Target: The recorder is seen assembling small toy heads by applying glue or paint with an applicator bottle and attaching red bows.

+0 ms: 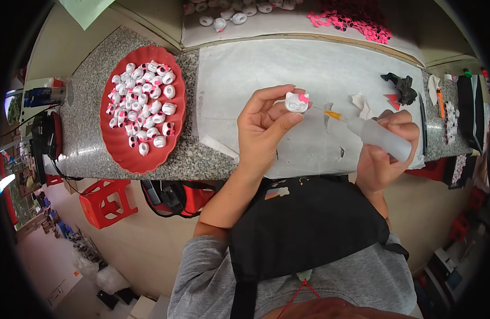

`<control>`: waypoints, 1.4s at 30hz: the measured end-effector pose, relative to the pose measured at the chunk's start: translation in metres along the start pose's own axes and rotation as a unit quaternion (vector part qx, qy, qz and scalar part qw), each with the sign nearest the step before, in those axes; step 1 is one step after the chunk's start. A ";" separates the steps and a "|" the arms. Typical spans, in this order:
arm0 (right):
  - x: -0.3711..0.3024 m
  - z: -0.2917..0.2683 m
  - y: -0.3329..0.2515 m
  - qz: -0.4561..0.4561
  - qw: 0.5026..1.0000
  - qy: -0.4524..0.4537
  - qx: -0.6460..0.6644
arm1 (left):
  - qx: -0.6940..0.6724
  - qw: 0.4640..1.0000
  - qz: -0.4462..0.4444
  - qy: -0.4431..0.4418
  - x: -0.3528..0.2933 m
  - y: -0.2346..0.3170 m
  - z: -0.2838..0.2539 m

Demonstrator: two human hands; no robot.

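Note:
Between the thumb and fingers of my left hand point(266, 122) is a small white cat-head figurine point(296, 102) with a pink bow, its front turned up toward me. My right hand point(391, 143) grips a translucent squeeze bottle point(384, 139), tilted toward the left. From the bottle's orange tip point(333, 115) a thin metal needle points at the cat head's right side; whether it touches I cannot tell. Both hands are above a white sheet point(229, 69) on the worktop. To the left, a red scalloped tray point(109, 135) holds many similar white heads with pink bows.
Along the back shelf lie more white heads point(238, 18) and a pile of pink pieces point(356, 26). Black crumpled material point(404, 89), torn white scraps point(362, 105) and an orange marker point(441, 102) are at the right. A red stool point(108, 203) stands below the granite worktop point(85, 154).

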State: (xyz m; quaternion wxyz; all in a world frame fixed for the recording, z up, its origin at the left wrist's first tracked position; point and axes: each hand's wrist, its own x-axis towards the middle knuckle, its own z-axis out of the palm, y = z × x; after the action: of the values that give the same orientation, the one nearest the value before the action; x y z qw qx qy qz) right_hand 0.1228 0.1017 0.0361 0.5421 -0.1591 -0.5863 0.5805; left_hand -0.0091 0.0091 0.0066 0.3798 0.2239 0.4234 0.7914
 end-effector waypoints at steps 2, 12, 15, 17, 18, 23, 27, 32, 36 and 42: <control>-0.003 0.002 0.000 -0.063 0.996 -0.054 -0.037 | -0.008 1.000 0.007 0.001 -0.001 0.000 -0.001; -0.007 0.009 -0.004 -0.077 0.987 -0.103 -0.100 | -0.008 1.000 0.012 -0.011 -0.003 0.000 -0.001; -0.007 0.011 -0.003 -0.082 0.986 -0.106 -0.094 | -0.003 1.000 0.005 -0.013 -0.003 0.001 -0.002; -0.008 0.011 -0.004 -0.080 0.986 -0.107 -0.097 | -0.007 1.000 0.005 -0.012 -0.003 0.000 -0.001; -0.008 0.011 -0.005 -0.080 0.986 -0.108 -0.099 | -0.011 1.000 0.005 -0.011 -0.003 0.000 -0.001; -0.007 0.009 -0.006 -0.080 0.986 -0.115 -0.095 | -0.026 1.000 0.002 -0.014 -0.003 -0.001 -0.002; -0.007 0.010 -0.006 -0.090 0.985 -0.104 -0.100 | -0.064 0.998 -0.003 -0.024 -0.003 -0.001 -0.005; -0.006 0.010 -0.007 -0.090 0.985 -0.097 -0.107 | -0.055 0.998 -0.011 -0.029 -0.003 0.002 -0.001; -0.008 0.012 -0.005 -0.091 0.987 -0.086 -0.096 | -0.025 0.999 -0.011 -0.018 -0.004 0.000 -0.001; -0.009 0.010 -0.003 -0.094 0.987 -0.094 -0.088 | -0.011 1.000 -0.016 -0.018 -0.004 0.001 0.000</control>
State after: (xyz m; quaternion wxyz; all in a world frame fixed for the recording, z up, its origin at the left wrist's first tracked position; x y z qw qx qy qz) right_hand 0.1187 0.0885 0.0372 0.5206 -0.0949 -0.6959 0.4855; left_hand -0.0072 0.0056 0.0067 0.4025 0.2275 0.4111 0.7856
